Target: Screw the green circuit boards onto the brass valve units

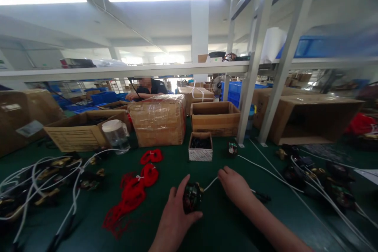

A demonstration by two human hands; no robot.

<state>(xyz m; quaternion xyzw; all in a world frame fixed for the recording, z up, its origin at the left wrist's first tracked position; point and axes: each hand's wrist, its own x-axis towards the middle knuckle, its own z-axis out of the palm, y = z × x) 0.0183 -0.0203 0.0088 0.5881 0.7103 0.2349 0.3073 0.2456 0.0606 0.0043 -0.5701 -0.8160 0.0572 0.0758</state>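
My left hand [175, 216] grips a small round dark device with brass fittings [192, 197] just above the green table [224, 224], thumb on one side and fingers on the other. A white cable [210, 184] runs from the device to my right hand [235, 186], whose fingers curl down over the cable where it meets the table. The cable continues to the right toward a dark plug [261, 196].
Red string bundles [134, 189] lie left of my hands. Piles of similar devices with white cables sit at far left [44, 181] and right [313, 173]. A small white box [201, 146], a plastic jug [116, 134], cardboard boxes [159, 120] and a shelf post [251, 86] stand behind. Another person [146, 88] works beyond.
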